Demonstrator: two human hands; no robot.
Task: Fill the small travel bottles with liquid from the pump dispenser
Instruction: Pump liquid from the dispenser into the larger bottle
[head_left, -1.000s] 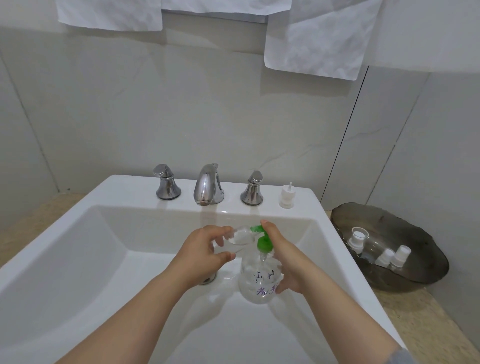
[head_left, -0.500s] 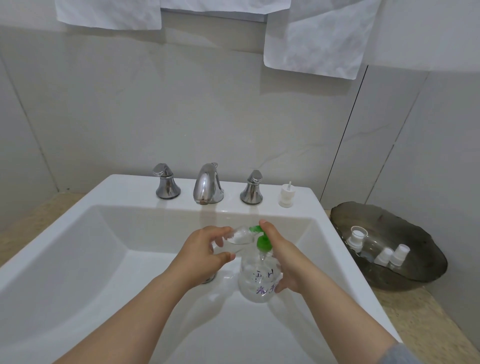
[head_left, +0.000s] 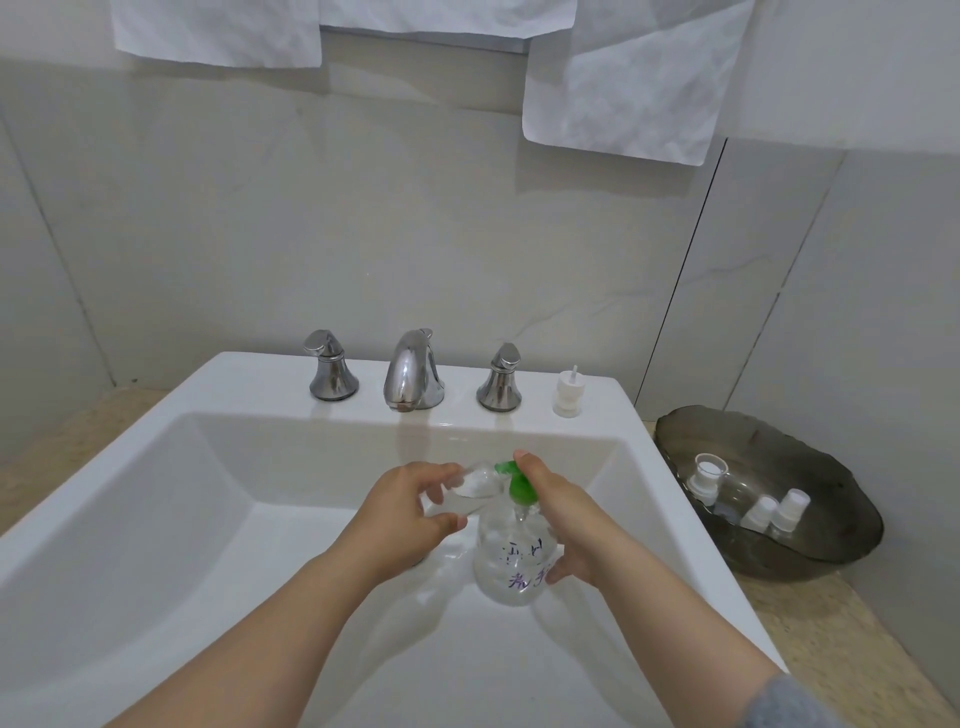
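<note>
3 small white-capped bottles (head_left: 789, 509) lie in a dark dish (head_left: 831, 519) on the table (head_left: 857, 649), right of the white sink (head_left: 260, 387) and well apart from both hands. 1 loose white pump cap (head_left: 567, 395) stands on the sink deck just beside the right tap handle (head_left: 500, 379). The chrome spout (head_left: 413, 371) sits behind the hands, apart from them. White cloths (head_left: 623, 88) hang on the wall above.

The left hand (head_left: 410, 512) pinches a clear travel bottle (head_left: 478, 483), tilted onto its side, its mouth at the green nozzle of the pump dispenser (head_left: 511, 566). The right hand (head_left: 566, 519) grips the dispenser body over the basin, index finger on the green pump head (head_left: 514, 483). Whether the dispenser rests on the basin floor cannot be told.

The basin's right wall lies near the right forearm. Broad basin floor extends left of the left hand.
</note>
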